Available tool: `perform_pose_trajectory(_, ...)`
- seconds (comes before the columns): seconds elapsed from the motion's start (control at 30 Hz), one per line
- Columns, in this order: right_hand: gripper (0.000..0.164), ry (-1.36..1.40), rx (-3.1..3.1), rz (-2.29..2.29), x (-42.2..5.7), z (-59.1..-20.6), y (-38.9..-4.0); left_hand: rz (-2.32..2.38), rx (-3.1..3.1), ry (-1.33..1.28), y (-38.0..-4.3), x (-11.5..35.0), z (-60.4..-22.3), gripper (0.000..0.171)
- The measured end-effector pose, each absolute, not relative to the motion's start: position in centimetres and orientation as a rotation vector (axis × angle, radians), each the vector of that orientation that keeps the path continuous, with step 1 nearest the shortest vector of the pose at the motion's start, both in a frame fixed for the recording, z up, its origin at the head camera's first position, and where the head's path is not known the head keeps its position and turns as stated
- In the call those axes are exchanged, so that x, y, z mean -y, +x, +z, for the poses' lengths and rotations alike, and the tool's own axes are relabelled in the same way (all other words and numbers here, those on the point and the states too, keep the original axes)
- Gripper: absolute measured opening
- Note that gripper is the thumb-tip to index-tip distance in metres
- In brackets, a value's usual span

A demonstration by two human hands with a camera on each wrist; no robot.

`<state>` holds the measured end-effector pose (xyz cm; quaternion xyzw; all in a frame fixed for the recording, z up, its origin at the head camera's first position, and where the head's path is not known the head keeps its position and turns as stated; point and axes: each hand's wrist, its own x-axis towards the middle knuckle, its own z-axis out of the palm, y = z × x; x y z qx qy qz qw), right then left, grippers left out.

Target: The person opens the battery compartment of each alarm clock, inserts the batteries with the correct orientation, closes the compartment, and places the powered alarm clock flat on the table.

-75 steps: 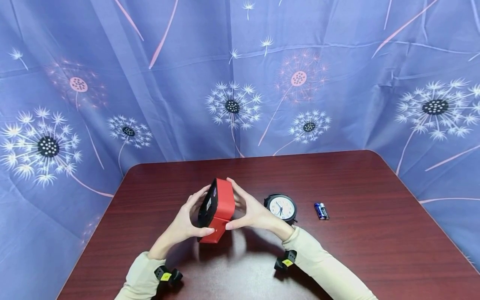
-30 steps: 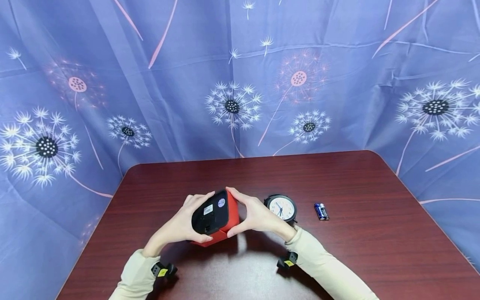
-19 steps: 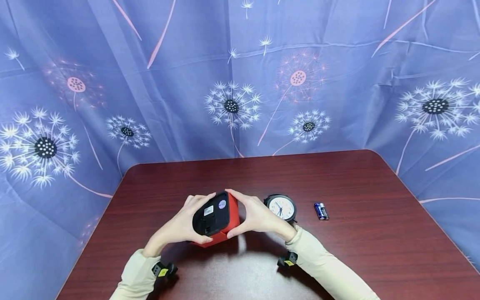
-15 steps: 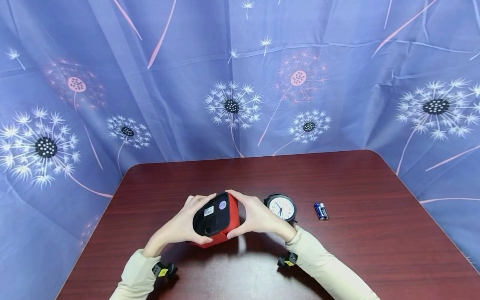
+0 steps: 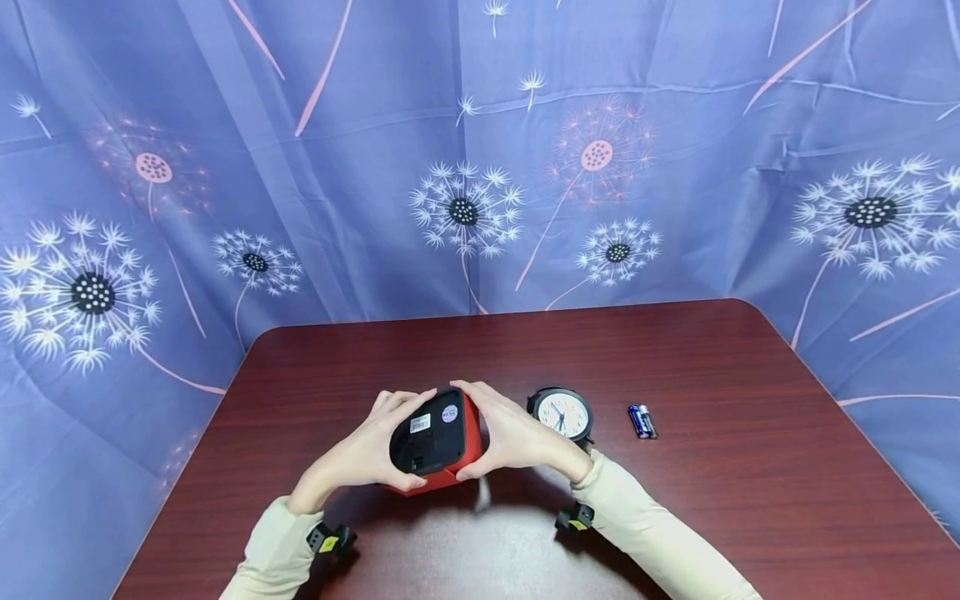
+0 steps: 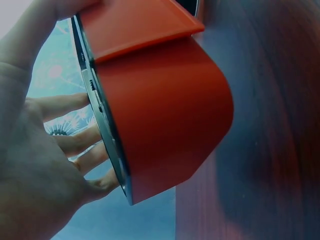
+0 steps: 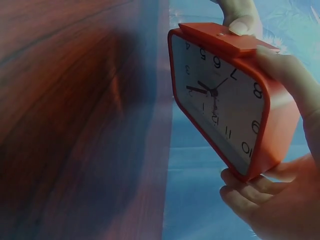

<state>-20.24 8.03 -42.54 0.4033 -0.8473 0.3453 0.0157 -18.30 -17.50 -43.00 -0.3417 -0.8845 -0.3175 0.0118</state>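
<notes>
Both hands hold a red alarm clock over the table, its black back point(image 5: 431, 442) with two stickers turned up toward the head camera. My left hand point(image 5: 363, 450) grips the left side, thumb at the near edge and fingers at the far edge. On the opposite side, my right hand point(image 5: 517, 435) holds it between thumb and fingers. In the left wrist view, the clock's red casing point(image 6: 170, 115) is tilted, with a flap-like piece point(image 6: 142, 25) along one side. The right wrist view shows its pale dial point(image 7: 212, 102) with the numerals upside down, facing the table.
A round black alarm clock point(image 5: 565, 417) lies face up just beyond the right wrist. Farther right are two blue-and-silver batteries point(image 5: 642, 422) side by side. A blue dandelion-patterned curtain point(image 5: 465, 167) hangs behind the dark red-brown table point(image 5: 720, 367).
The red alarm clock has been tilted from nearly on edge, so that its black back now faces upward. Lately both hands and the clock have shifted only slightly right.
</notes>
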Motion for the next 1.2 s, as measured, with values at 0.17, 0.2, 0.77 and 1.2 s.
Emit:
perform_pose_trajectory(0.17,0.108,1.268,2.645,1.108,-7.9,-42.7,-20.2,-0.945,2.737,-1.071,-18.2,17.3,-43.0,0.105)
perform_pose_trajectory(0.2,0.108,1.263,2.651,1.119,-7.9,-42.7,-20.2,-0.938,2.732,-1.072,-18.1,17.3,-43.0,0.105)
perform_pose_trajectory(0.77,0.100,1.134,2.638,1.109,-7.8,-43.5,-20.1,-0.959,2.727,-1.064,-18.0,17.3,-43.2,0.102)
perform_pose_trajectory(1.2,0.099,1.129,2.613,1.216,-8.0,-44.2,-20.3,-0.997,2.770,-1.046,-18.2,17.4,-43.3,0.101)
